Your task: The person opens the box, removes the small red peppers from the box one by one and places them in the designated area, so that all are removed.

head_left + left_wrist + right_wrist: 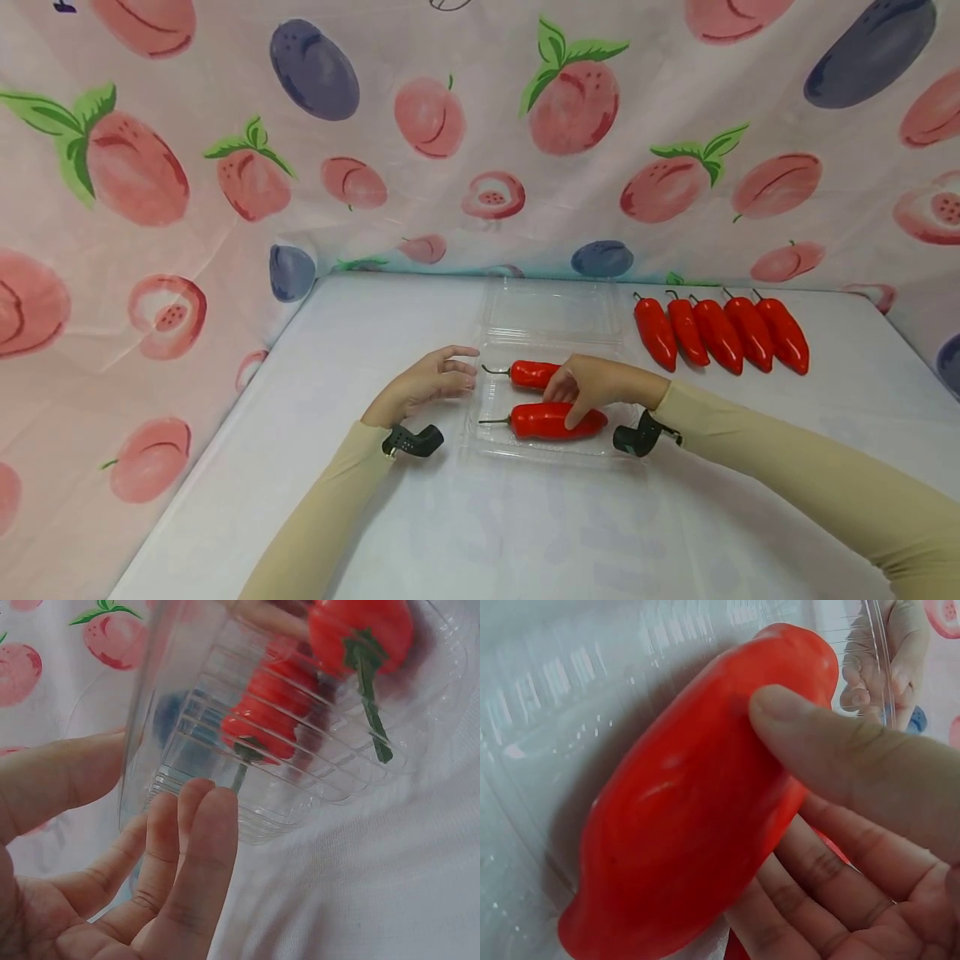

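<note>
A clear plastic clamshell box [480, 437] lies with its lid folded back on the table. Two long red peppers with green stems are in its tray. My right hand [596, 383] pinches the nearer red pepper [536, 421], thumb on one side and fingers on the other, as the right wrist view [675, 802] shows. Behind it sits the farther red pepper [528, 374], partly covered by that hand. Beside the box's left wall is my left hand [427, 383], its fingers loosely extended and holding nothing; whether they touch the plastic I cannot tell.
Several more red peppers [720, 335] lie in a row at the back right of the white table [525, 533]. The transparent lid [551, 310] stretches towards the rear, where a fruit-print cloth [487, 125] hangs. Black cameras are strapped to both wrists.
</note>
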The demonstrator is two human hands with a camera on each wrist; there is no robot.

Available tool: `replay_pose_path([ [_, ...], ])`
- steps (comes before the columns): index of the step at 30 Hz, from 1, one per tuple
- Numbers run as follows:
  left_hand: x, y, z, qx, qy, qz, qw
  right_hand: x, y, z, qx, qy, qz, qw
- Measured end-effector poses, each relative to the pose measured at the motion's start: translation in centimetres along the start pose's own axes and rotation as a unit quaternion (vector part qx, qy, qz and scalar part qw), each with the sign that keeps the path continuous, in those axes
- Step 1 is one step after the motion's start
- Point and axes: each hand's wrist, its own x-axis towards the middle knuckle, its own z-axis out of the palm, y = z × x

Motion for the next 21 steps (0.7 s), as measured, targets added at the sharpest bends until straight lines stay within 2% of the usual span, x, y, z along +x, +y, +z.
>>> replay_pose_path([
  [7, -0.02, 0.12, 0.09, -0.003, 0.008, -0.012, 0.9999, 0.05, 0.10, 0.13, -0.005, -0.013, 0.001, 0.9999],
  [18, 0.03, 0.05, 0.02, -0.010, 0.003, -0.005, 0.9999, -0.25, -0.11, -0.18, -0.002, -0.035, -0.003, 0.9994],
  [21, 0.09, -0.04, 0.00, -0.012, 0.002, -0.005, 0.9999, -0.21, -0.21, -0.08, 0.001, -0.030, 0.011, 0.9995],
])
